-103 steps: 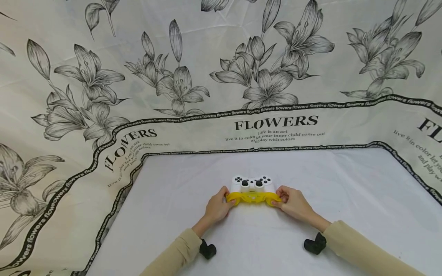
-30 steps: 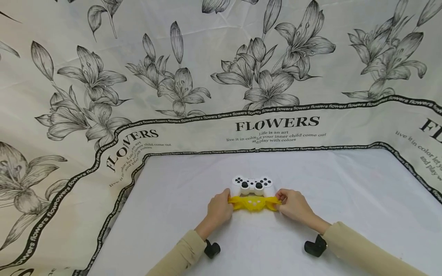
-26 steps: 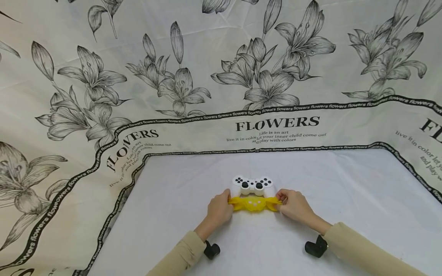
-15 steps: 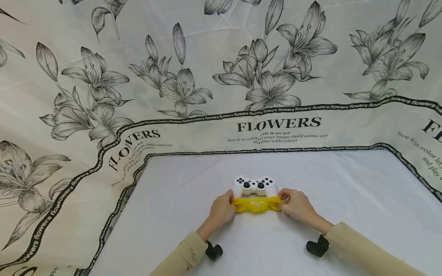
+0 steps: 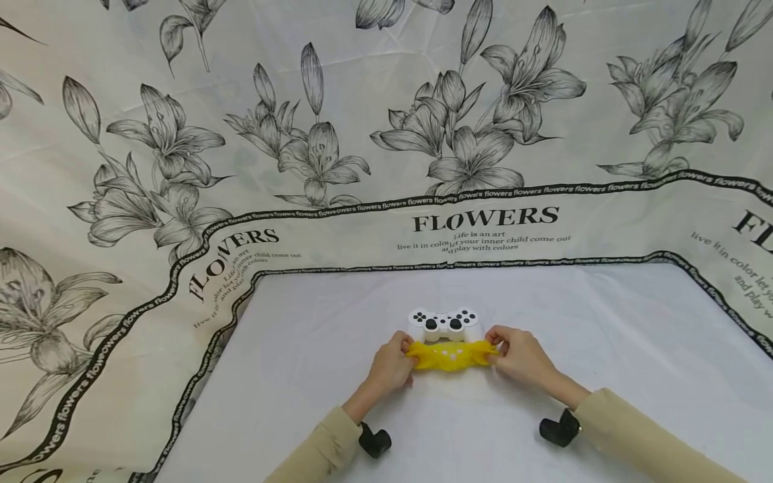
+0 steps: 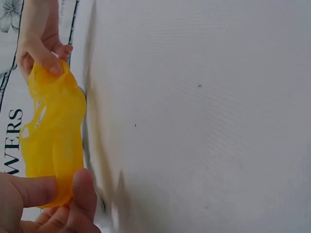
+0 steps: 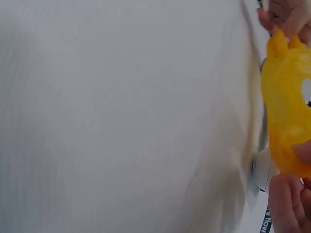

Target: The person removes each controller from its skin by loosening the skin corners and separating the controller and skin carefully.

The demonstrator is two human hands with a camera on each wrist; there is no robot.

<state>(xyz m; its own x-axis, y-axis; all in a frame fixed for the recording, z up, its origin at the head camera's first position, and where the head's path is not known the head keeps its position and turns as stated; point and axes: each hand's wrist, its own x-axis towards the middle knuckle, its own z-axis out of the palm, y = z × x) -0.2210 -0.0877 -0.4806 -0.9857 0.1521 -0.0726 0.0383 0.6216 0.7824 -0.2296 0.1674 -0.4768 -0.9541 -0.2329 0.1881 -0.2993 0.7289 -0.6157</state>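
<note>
Both hands hold a yellow silicone controller cover [image 5: 449, 357], stretched sideways between them just in front of a white game controller [image 5: 443, 328]. My left hand [image 5: 389, 362] pinches the cover's left end between thumb and fingers. At the opposite end, my right hand [image 5: 521, 355] pinches the other side. Seen in the left wrist view, the cover [image 6: 56, 131] is thin and soft, with several cut-outs. The controller lies face up, its black sticks and buttons showing, and the cover hides the ends of its handles. In the right wrist view a rounded white part [image 7: 262, 167] shows beyond the cover.
White cloth [image 5: 314, 322] covers the table under the hands. A flower-printed cloth [image 5: 338, 80] rises behind it and on both sides. Black wrist cameras [image 5: 375, 441] stick out inward below each sleeve.
Before, the yellow cover sat over the controller's handles. Both hands have since drawn it toward the person, off the visible part of the handles, and it has bunched up. The controller has hardly moved.
</note>
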